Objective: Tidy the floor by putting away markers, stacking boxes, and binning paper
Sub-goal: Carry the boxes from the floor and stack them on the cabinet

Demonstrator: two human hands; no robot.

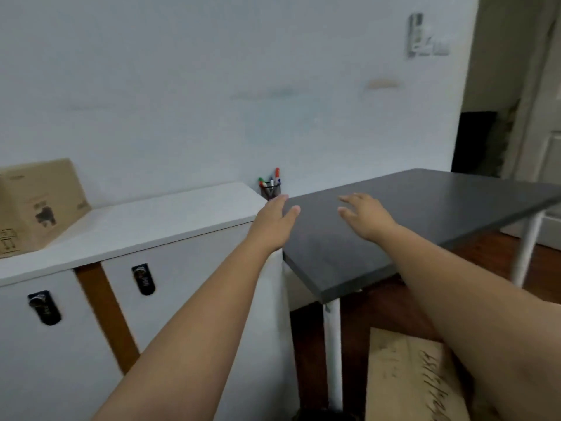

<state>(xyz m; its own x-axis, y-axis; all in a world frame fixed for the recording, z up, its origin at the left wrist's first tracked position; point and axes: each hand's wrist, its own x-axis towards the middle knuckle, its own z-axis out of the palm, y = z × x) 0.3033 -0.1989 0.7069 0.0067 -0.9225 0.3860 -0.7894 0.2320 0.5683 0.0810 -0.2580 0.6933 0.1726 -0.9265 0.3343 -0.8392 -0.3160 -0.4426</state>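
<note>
Nearest the camera, low beside the white leg of the dark grey rectangular desk (425, 202), a flat brown cardboard box with dark lettering (406, 378) lies on the wooden floor (379, 302), partly hidden behind the right forearm. It appears not yet stacked, so the box part of the job looks unfinished. Another brown cardboard box with printed symbols (36, 205) already sits on top of the white cabinet with black handles (170, 217), which adjoins the desk on its left. At the far corner of the desk, against the wall, a black mesh pen cup (271, 189) holds several coloured markers (274, 177) standing upright, red and green caps showing, so the marker step seems done or nearly so. No loose paper and no bin show in this view, so nothing can be said about that part. Over the desk, the left hand (274, 220) reaches out near the desk's left edge, just short of the pen cup, its fingers (282, 203) straight and close together, the thumb spread aside, holding nothing. Whether it touches the desk surface cannot be told. The right hand (368, 215) hovers above the middle of the desk, its fingers (349, 200) spread apart and slightly bent, also empty and seemingly clear of the surface.
</note>
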